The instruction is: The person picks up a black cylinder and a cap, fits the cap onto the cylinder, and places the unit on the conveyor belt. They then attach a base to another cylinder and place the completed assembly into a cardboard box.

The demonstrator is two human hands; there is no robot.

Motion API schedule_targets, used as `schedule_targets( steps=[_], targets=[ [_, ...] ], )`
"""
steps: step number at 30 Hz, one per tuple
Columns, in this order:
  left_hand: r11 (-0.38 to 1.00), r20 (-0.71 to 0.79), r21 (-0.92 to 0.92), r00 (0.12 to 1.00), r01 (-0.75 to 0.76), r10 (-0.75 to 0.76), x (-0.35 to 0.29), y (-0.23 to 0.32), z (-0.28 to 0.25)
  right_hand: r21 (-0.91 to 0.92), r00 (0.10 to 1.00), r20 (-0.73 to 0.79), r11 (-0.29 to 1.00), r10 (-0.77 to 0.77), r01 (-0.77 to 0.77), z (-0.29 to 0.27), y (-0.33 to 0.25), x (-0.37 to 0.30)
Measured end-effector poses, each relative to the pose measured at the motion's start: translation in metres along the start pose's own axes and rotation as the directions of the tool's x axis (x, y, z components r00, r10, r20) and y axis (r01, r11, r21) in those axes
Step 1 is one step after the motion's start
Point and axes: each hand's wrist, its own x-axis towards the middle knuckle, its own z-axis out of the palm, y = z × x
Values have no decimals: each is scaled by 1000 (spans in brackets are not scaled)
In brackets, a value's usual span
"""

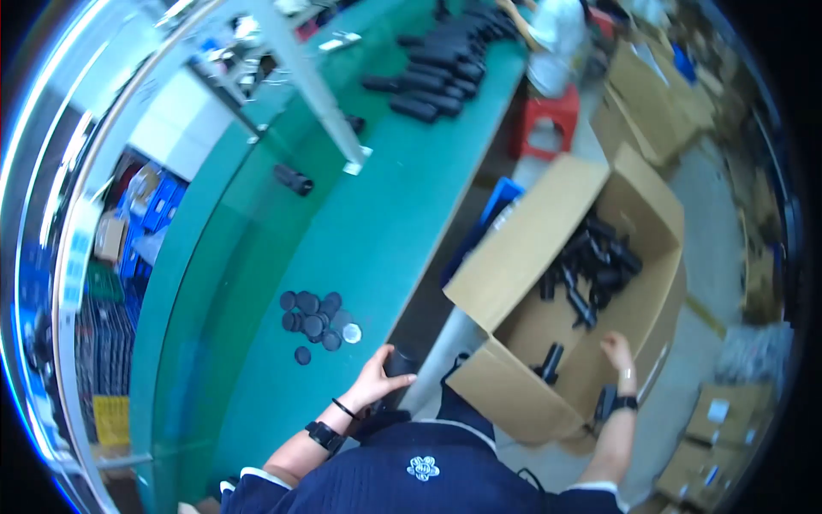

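At the front edge of the green workbench, my left hand is wrapped round a black cylindrical part. Just beyond that hand lies a loose cluster of black round caps, one of them showing a pale, shiny face. My right hand is inside the open cardboard box, fingers loosely bent and slightly apart, with nothing visible in them. Several black tubular parts are heaped at the box's far end. A single black tubular part lies closer to me, left of my right hand.
More black cylinders are piled at the bench's far end, near a person by a red stool. One black part rests by a white post. Blue bins stand left; cartons lie right.
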Motion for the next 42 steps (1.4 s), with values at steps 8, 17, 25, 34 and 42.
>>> schedule_targets(
  steps=[8, 17, 25, 34, 42],
  targets=[
    [980, 135, 77, 972, 183, -192, 42, 21, 27, -205, 977, 183, 976, 106, -67, 78, -8, 115],
    [905, 58, 205, 919, 372, -391, 68, -13, 16, -127, 888, 168, 902, 429, -412, 159, -47, 220],
    [834, -19, 178, 849, 522, -527, 70, -18, 26, -463, 986, -77, 881, -146, 94, 242, -89, 294],
    [764, 45, 439, 838, 472, -544, 98, 7, 38, -525, 972, 72, 820, -225, 228, 241, 9, 323],
    [810, 31, 395, 875, 433, -483, 81, -5, 35, -26, 986, -130, 994, 102, -106, 193, -43, 334]
  ],
)
